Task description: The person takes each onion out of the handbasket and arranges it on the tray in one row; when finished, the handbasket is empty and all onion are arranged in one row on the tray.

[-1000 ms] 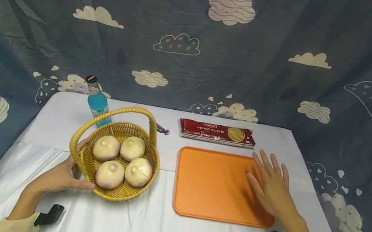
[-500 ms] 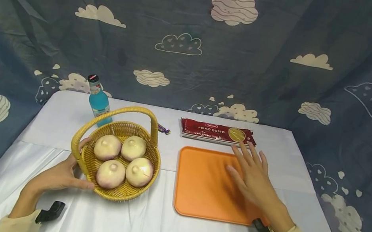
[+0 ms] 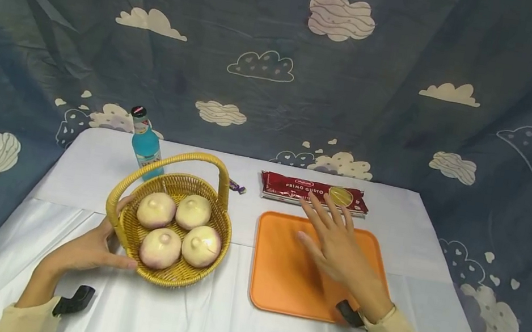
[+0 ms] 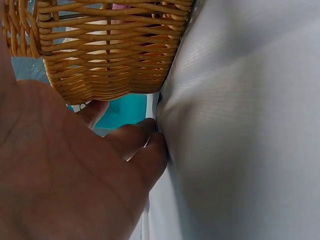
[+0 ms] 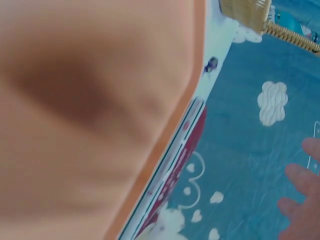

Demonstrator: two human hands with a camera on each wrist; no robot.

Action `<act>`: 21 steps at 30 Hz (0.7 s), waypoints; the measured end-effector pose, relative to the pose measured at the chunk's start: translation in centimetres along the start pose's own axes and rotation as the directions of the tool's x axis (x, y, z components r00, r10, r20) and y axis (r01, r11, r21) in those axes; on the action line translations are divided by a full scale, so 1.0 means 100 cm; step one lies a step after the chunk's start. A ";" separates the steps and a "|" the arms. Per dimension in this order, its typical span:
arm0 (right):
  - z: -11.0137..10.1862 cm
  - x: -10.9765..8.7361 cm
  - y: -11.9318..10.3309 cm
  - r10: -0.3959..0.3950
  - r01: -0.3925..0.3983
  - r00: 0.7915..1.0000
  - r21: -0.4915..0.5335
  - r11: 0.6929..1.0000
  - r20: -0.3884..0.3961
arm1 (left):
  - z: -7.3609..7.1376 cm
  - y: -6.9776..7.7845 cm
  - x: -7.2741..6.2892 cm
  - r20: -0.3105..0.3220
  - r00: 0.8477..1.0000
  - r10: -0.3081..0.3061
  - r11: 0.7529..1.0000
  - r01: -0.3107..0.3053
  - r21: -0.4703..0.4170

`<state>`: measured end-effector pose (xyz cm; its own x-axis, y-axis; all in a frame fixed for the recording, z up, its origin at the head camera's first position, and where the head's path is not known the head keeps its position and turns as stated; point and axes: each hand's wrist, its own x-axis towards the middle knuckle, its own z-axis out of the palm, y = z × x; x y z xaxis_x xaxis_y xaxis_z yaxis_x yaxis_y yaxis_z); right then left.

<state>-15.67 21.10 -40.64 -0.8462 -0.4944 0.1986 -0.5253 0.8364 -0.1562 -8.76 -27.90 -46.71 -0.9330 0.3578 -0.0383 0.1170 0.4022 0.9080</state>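
My left hand (image 3: 85, 248) is at the left side of a yellow wicker basket (image 3: 167, 277), thumb near its front rim and fingertips partly hidden behind the handle side. In the left wrist view the fingers (image 4: 142, 160) reach past the woven wall (image 4: 110, 60) with the palm turned to it. Inside the basket lie several pale, purple-tinged, turnip-like vegetables (image 3: 160, 248). My right hand (image 3: 336, 251) hovers with spread fingers over an orange tray (image 3: 274, 282), holding nothing. Its fingertips overlap the front of a red Primo Gusto spaghetti pack (image 3: 288, 186) in the head view.
A blue bottle (image 3: 146, 145) with a dark cap stands behind the basket at the left. Right of the handle lies a small purple-wrapped candy (image 3: 237, 187). A dark cloud-patterned curtain (image 3: 267, 17) hangs behind the white-covered table (image 3: 220, 331).
My right hand has moved left over the tray, from its right edge toward the middle. The left hand stays at the basket; the head view has shifted slightly.
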 end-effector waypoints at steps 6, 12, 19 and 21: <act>0.002 0.014 -0.016 -0.050 0.050 0.999 0.003 0.999 0.015 | 0.000 -0.001 -0.001 -0.003 1.000 -0.008 1.000 0.007 -0.014; 0.008 0.027 -0.033 -0.097 0.096 0.995 0.039 0.995 0.021 | 0.000 -0.003 -0.004 -0.009 1.000 -0.002 1.000 0.002 -0.014; 0.012 0.037 -0.049 -0.152 0.151 0.988 0.063 0.987 0.016 | -0.001 -0.004 -0.001 -0.012 1.000 0.006 1.000 -0.006 -0.011; 0.013 0.039 -0.053 -0.163 0.161 0.986 0.070 0.985 0.024 | 0.000 -0.004 0.000 -0.012 1.000 0.004 1.000 -0.004 -0.012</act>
<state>-16.35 14.44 -40.33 -0.7512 -0.6297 0.1978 -0.6596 0.7274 -0.1893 -8.81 -28.11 -47.08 -0.9366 0.3492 -0.0298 0.1164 0.3903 0.9133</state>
